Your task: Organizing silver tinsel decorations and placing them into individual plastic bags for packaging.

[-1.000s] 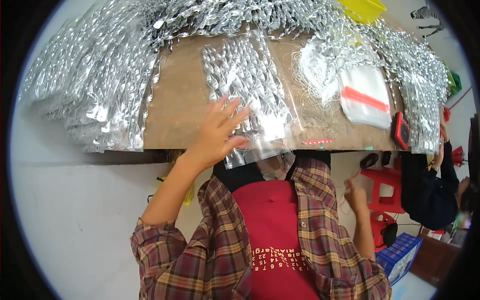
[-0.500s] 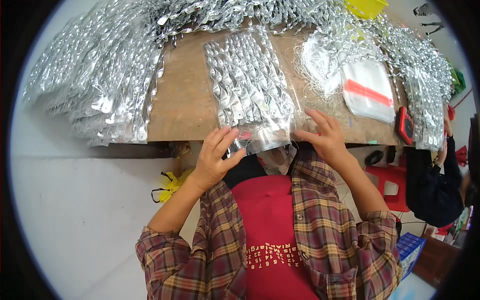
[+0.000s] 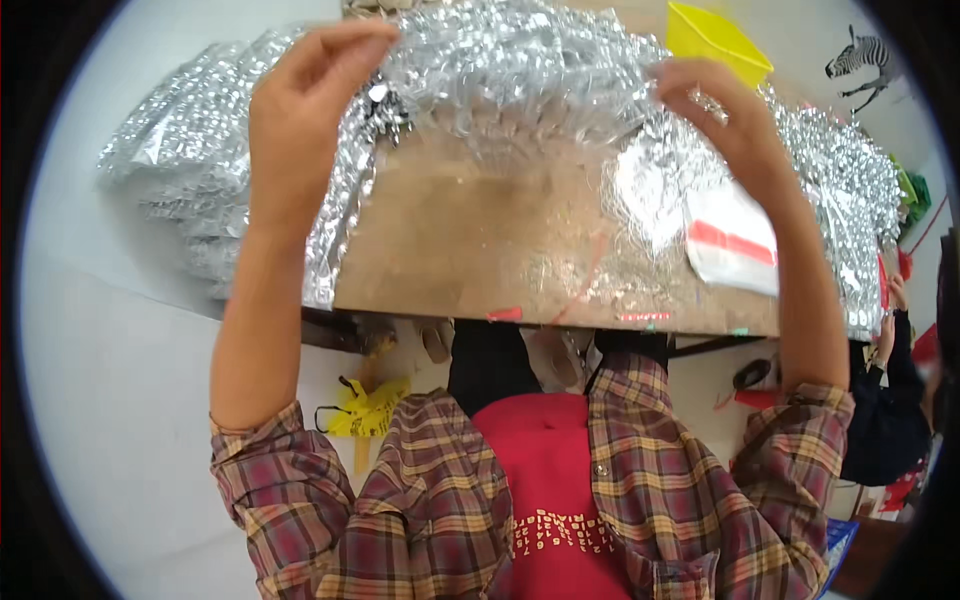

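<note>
Both of my hands are raised over the far part of the work table (image 3: 470, 230). My left hand (image 3: 305, 95) is above the left silver heap, its thumb and fingers drawn together; whatever they may hold cannot be made out. My right hand (image 3: 725, 115) is at the right with fingers bent, a gap between thumb and fingers, nothing visible in it. Between the hands lies a mass of shiny twisted silver strips (image 3: 520, 60), its near fringe smeared by motion. Near my right hand are a tangle of white thread (image 3: 645, 195) and a stack of clear bags with a red band (image 3: 730, 240).
More silver strips (image 3: 180, 150) hang over the table's left end and along its right side (image 3: 845, 230). A yellow container (image 3: 715, 45) is at the far right. A yellow plastic bag (image 3: 365, 408) hangs below the left table edge. Another person's dark sleeve (image 3: 890, 420) shows at right.
Both hands have risen from the near table edge toward the far side and moved apart. The clear pack of silver spirals is gone from the near table. The view has shifted slightly.
</note>
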A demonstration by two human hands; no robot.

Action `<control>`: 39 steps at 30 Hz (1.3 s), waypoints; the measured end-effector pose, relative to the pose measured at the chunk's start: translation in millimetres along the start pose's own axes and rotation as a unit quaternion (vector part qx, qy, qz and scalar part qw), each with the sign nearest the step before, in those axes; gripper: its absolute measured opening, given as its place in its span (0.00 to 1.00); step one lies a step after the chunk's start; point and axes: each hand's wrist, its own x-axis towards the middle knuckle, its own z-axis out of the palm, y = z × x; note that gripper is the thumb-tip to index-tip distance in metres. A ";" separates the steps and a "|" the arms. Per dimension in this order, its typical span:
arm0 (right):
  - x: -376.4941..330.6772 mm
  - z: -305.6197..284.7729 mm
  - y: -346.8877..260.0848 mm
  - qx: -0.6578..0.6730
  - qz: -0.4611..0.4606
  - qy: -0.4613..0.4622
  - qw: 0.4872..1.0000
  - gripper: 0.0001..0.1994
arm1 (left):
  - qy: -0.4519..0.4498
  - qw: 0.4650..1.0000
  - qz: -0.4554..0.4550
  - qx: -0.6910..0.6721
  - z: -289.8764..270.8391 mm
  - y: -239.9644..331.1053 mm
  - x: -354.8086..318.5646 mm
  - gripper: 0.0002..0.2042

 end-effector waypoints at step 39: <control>-154.3 94.9 -34.6 -0.133 0.017 -0.059 0.989 0.06 | -0.268 0.923 0.209 0.181 10.0 -51.5 -188.0 0.11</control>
